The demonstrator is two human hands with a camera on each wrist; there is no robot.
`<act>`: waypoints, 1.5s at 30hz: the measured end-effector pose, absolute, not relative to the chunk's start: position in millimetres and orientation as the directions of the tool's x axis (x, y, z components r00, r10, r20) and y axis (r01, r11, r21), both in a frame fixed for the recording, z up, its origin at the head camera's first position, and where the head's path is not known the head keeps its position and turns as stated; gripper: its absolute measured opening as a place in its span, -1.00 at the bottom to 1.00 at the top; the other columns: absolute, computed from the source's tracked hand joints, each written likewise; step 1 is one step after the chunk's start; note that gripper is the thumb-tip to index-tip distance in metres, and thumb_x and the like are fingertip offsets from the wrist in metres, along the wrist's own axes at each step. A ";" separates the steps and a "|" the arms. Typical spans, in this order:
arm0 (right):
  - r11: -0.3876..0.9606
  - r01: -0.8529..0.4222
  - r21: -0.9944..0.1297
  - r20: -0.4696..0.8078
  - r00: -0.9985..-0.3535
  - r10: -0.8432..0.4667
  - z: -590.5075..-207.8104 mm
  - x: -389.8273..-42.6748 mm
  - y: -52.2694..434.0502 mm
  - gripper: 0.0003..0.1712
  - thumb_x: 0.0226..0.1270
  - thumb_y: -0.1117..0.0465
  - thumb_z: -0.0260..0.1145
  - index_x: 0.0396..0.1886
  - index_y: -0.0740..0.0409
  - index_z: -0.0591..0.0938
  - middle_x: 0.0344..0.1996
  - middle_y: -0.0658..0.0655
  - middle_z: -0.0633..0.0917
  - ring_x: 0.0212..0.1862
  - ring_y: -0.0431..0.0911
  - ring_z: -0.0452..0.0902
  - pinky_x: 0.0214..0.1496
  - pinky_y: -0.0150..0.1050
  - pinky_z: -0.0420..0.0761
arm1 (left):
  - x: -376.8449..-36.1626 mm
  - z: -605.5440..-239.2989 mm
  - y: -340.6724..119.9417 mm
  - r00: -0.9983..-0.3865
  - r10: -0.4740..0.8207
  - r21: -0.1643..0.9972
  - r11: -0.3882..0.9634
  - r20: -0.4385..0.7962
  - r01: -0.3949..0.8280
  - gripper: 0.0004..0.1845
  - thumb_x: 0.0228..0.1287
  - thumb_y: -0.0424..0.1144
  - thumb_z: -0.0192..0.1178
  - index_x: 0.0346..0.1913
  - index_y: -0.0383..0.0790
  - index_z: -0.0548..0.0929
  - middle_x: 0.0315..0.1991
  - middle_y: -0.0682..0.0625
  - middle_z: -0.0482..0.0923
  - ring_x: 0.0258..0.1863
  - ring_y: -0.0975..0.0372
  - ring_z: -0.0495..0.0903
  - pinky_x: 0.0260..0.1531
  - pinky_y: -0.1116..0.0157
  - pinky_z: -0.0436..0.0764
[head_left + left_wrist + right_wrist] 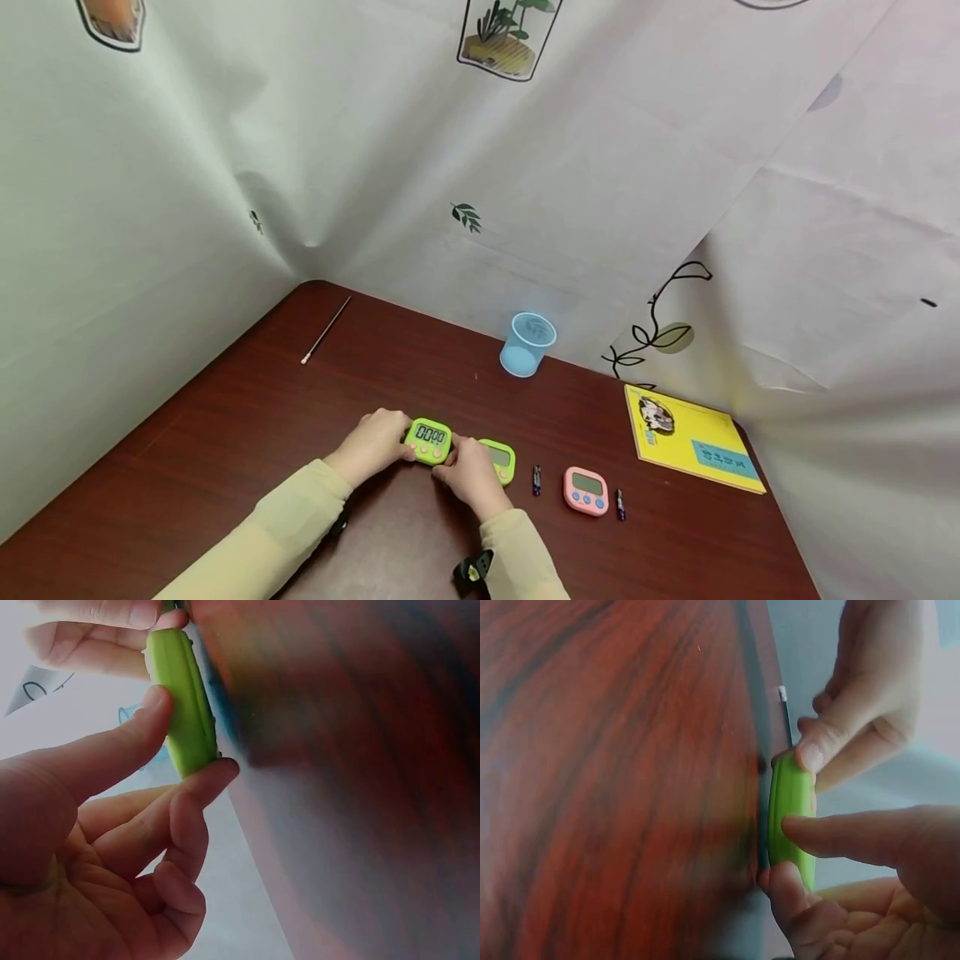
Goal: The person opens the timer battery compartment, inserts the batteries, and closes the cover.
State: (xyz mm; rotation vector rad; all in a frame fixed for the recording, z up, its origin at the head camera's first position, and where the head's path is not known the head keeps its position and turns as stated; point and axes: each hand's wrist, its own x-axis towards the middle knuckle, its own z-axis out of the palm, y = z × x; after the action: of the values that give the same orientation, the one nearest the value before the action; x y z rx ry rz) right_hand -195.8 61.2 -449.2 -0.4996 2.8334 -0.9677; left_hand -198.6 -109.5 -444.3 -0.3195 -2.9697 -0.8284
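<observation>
A lime-green digital timer (429,442) faces up between both hands, its display reading zeros above pink buttons. My left hand (375,442) pinches its left side with thumb and fingers. On the opposite side my right hand (472,473) grips it, the thumb (817,836) lying against the green edge. In the left wrist view the timer's side (180,701) appears close over the tabletop. A second green timer (502,458) with a blank display lies just beyond the right hand, which partly covers it.
Right of the hands lie a small battery (537,480), a pink timer (586,492) with blue buttons and another battery (620,504). A translucent blue cup (527,343) stands at the back, near a yellow book (675,446). A thin white-tipped stick (326,331) lies back left.
</observation>
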 end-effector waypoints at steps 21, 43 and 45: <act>0.733 -0.176 -0.657 -0.033 -0.965 -0.261 -447.7 -193.4 59.2 -0.28 0.03 0.30 0.48 0.18 0.53 0.43 -0.64 -0.01 0.51 -0.63 -0.25 0.38 -0.55 -0.39 0.41 | -203.4 -448.5 -113.8 -0.973 0.214 0.498 0.837 0.086 0.228 -0.75 -0.19 -0.19 0.52 -0.45 -0.17 0.65 -0.63 0.11 0.49 -0.57 0.24 0.44 -0.42 0.16 0.44; 0.707 -0.315 -0.634 0.229 -0.949 -0.217 -446.8 -187.9 107.5 -0.51 -0.01 0.27 0.51 -0.02 0.24 0.65 -0.32 0.16 0.57 -0.50 -0.23 0.41 -0.42 -0.38 0.45 | -199.0 -435.4 -88.3 -0.972 0.186 0.532 0.814 0.147 0.236 -0.40 -0.07 -0.06 0.48 0.08 -0.24 0.64 -0.20 -0.05 0.69 -0.26 0.06 0.50 -0.18 0.09 0.47; 0.715 -0.297 -0.633 0.223 -0.954 -0.199 -448.4 -186.2 111.7 -0.50 -0.02 0.25 0.52 -0.01 0.22 0.65 -0.30 0.16 0.56 -0.45 -0.19 0.42 -0.36 -0.34 0.45 | -198.6 -436.0 -83.5 -0.971 0.193 0.541 0.806 0.141 0.239 -0.38 -0.06 -0.07 0.48 0.11 -0.24 0.62 -0.21 -0.06 0.69 -0.26 0.05 0.51 -0.17 0.08 0.48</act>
State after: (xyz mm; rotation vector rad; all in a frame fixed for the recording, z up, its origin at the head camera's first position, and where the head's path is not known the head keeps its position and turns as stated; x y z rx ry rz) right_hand -186.2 111.7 -448.4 -0.4417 3.0367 -1.1602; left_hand -198.6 -83.5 -436.0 -0.3491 -2.9106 -0.8872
